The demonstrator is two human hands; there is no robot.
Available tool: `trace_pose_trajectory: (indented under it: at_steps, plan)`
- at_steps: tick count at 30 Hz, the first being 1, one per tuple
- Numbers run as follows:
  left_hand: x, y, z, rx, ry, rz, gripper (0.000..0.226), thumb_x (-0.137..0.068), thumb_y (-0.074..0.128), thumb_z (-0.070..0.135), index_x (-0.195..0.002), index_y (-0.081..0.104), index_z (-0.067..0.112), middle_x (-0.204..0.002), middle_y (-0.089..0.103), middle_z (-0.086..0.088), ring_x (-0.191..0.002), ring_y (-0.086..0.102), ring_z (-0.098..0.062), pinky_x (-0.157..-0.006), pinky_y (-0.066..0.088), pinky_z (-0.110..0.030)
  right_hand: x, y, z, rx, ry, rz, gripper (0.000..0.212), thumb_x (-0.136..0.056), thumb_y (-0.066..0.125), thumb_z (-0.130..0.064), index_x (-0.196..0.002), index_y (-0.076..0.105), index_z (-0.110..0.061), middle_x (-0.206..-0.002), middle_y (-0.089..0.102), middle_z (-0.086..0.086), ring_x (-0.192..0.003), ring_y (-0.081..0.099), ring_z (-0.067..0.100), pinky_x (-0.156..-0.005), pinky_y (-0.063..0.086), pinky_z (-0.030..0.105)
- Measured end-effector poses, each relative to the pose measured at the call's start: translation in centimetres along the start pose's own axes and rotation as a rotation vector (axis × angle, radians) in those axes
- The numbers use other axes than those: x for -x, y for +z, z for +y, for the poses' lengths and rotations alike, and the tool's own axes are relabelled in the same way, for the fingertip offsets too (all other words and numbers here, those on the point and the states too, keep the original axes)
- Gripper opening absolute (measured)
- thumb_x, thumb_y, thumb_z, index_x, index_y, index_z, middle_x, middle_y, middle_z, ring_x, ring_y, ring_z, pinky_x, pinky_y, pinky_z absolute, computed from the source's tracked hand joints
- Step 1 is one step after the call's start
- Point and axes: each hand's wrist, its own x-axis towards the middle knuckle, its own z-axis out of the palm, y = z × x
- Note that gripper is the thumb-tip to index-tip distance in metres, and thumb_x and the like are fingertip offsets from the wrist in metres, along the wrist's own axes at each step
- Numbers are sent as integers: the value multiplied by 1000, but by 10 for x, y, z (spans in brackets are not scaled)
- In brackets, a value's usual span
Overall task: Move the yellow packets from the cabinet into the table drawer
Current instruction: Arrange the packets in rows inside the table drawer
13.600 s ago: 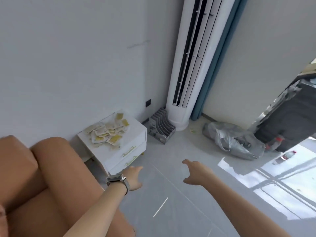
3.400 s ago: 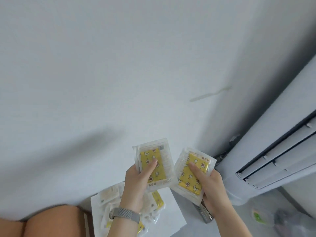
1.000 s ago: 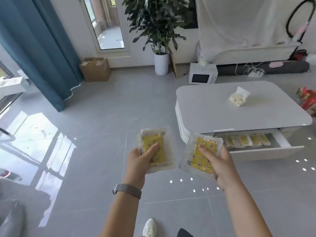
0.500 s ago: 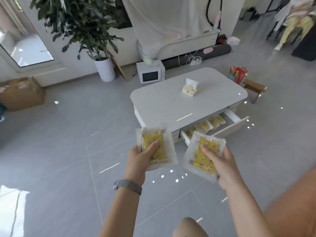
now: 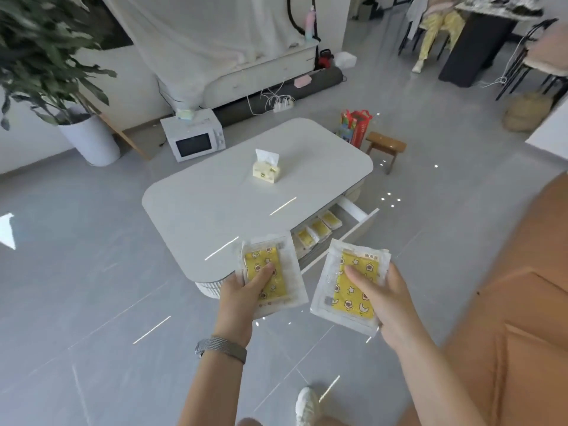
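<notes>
Crinkly clear plastic round a yellow pad, so these look light, floppy and a bit slick: the left hand (image 5: 242, 298) pinches one yellow packet (image 5: 270, 278) thumb-on-top and the right hand (image 5: 388, 298) pinches another packet (image 5: 349, 285), and I'd keep gripping mid-body, not the flimsy edge. Ahead, the open drawer (image 5: 358, 219) under the white bench (image 5: 221, 207) already holds a row of packets (image 5: 318, 229), while the tissue pack (image 5: 266, 170) is well clear; only the orange sofa (image 5: 504, 302) crowds the right side.

Both held packets (image 5: 266, 273) (image 5: 353, 290) are yellow with white star and moon prints inside clear-white wrapping. The desk (image 5: 233, 192) is white, the floor (image 5: 76, 287) grey, the sofa (image 5: 507, 302) at the frame's right orange.
</notes>
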Motion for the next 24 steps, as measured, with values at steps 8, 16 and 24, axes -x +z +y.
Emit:
trace_pose_trajectory:
  at_steps: [8,16,24]
  plan:
    - [-74,72,3,16,-61,51,23,-85,75,21,-101,74,4,-97,76,-14,-93,73,-31,-82,56,-41,-104,-42,-43,10,32,47,33,-81,75,-9,-110,61,-15,-100,75,5,-88,74,22,-63,59,34]
    - [-183,137,21,7,-80,84,18,-87,73,18,-95,73,2,-93,76,-15,-86,74,-30,-80,58,-42,-244,-40,-66,66,65,-15,34,-81,75,-11,-110,61,-18,-99,76,3,-90,74,22,-64,60,33]
    - [-287,209,33,5,-119,151,24,-87,73,19,-96,72,-3,-95,75,-19,-89,74,-32,-77,59,-40,-375,-41,-89,134,147,-79,40,-80,76,-13,-116,59,-16,-103,75,5,-93,73,24,-69,60,37]
